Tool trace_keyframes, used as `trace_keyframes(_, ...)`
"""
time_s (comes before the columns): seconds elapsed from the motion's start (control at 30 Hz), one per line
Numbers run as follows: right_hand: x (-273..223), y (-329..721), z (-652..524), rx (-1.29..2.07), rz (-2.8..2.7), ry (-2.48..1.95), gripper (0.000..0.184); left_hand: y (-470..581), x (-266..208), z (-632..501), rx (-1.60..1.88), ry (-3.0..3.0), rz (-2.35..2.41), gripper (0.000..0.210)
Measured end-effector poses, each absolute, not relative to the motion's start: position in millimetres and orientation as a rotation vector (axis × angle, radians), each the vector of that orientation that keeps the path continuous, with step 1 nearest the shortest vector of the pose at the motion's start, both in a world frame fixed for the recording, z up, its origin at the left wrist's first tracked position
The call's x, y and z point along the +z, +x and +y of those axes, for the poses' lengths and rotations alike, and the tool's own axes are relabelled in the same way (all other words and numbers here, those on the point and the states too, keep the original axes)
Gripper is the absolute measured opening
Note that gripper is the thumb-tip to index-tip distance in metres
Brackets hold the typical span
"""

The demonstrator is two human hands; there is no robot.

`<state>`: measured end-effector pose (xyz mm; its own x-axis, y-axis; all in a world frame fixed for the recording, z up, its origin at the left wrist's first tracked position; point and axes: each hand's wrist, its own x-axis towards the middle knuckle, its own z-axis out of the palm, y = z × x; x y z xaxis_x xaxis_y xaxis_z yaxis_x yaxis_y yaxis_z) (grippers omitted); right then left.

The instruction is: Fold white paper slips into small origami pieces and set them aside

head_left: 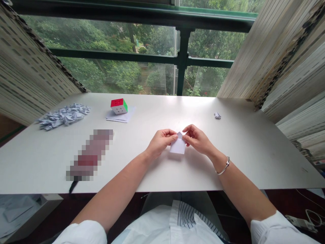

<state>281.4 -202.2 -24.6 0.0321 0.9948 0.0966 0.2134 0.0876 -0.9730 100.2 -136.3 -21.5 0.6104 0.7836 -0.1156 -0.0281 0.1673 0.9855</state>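
A small piece of white paper (177,147), folded to a point at its top end, is held just above the white table in front of me. My left hand (162,140) pinches its upper left edge between thumb and fingers. On the opposite side my right hand (196,139) grips the paper near the pointed fold, thumb pressed on it and index finger curved above. A silver bracelet (223,166) circles my right wrist. The fingers partly cover the paper's upper corners.
On the white table (243,142), a pile of folded papers (64,117) lies far left. A puzzle cube (119,106) rests on paper sheets (124,116). A blurred-out object (88,156) lies left of me, and a small folded paper (217,115) sits back right.
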Motion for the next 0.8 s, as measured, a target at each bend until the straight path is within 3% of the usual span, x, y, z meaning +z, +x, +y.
trace_keyframes(0.8,-23.7,274.0,-206.3,1.100,-1.462,-1.217,0.013,103.4,-29.4,-138.1,0.662,1.244,0.747,0.025)
